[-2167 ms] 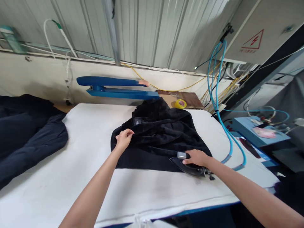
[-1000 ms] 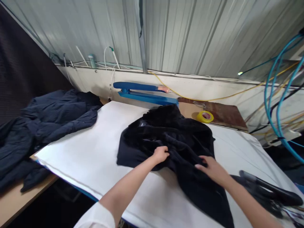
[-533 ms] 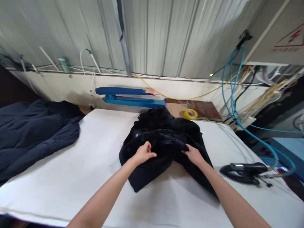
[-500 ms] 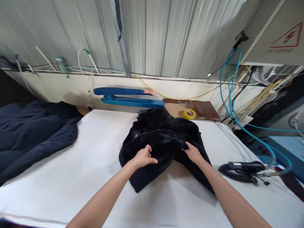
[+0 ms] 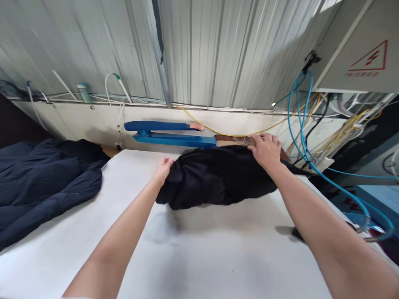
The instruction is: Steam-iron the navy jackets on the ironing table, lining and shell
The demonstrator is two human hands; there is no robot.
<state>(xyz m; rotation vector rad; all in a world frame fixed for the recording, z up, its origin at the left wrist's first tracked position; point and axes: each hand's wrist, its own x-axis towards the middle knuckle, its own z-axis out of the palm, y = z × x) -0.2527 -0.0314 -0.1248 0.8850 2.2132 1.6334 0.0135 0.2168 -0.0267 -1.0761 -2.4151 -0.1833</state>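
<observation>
A black garment (image 5: 218, 176) is stretched sideways above the far half of the white padded table (image 5: 218, 257). Its lower edge hangs over the table top, and its exact kind does not show. My left hand (image 5: 164, 168) is closed on the garment's left end. Over at the upper right, my right hand (image 5: 266, 150) has its fingers curled round the cloth's top edge. Beyond my right forearm, most of the iron (image 5: 298, 235) is hidden; just a dark bit of it shows.
A dark navy jacket (image 5: 46, 178) lies at the left. Behind the table is a blue sleeve board (image 5: 168, 133) with a brown board (image 5: 224, 138) beside it. Blue hoses (image 5: 301, 120) hang at the right, below a grey electrical box (image 5: 358, 50).
Both hands have moved farther away and apart, lifting and spreading the black garment. My right arm now covers most of the iron. The yellow tape roll has gone out of sight.
</observation>
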